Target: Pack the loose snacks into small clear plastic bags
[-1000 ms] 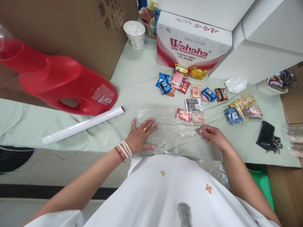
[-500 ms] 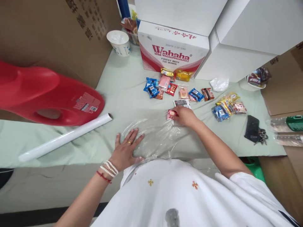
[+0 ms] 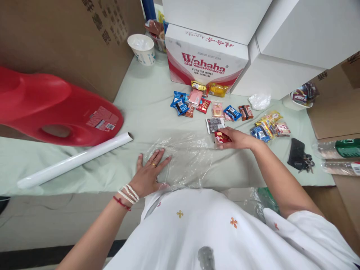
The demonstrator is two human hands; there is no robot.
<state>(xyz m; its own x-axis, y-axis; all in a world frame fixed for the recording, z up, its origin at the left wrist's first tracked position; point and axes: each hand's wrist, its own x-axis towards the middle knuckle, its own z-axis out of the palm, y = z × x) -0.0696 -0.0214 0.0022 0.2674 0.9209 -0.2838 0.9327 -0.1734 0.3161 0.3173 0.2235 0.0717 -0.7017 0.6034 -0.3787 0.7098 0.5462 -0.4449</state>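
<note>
My left hand [image 3: 150, 170] lies flat with fingers spread on the left edge of a clear plastic bag [image 3: 188, 157], which rests on the cloth-covered table. Fingers closed, my right hand [image 3: 236, 138] grips a small red snack packet [image 3: 222, 137] beyond the bag's right edge. Just behind that packet lies a grey-and-white packet [image 3: 215, 125]. Farther back sit a pink packet [image 3: 217, 109], a blue packet [image 3: 232, 112] and a brown packet [image 3: 246, 112]. A pile of mixed packets [image 3: 194, 98] lies against the Wahaha box.
A red jug [image 3: 67, 108] and a white tube [image 3: 75, 159] lie on the left. The Wahaha box [image 3: 206, 60] stands at the back, near a paper cup [image 3: 143, 50]. To the right are bagged snacks [image 3: 268, 127], a black key case [image 3: 296, 153] and clear plastic bottles [image 3: 340, 148].
My right hand has moved right with the red packet, off the bag and in front of the grey-and-white packet. My left hand stays flat on the bag.
</note>
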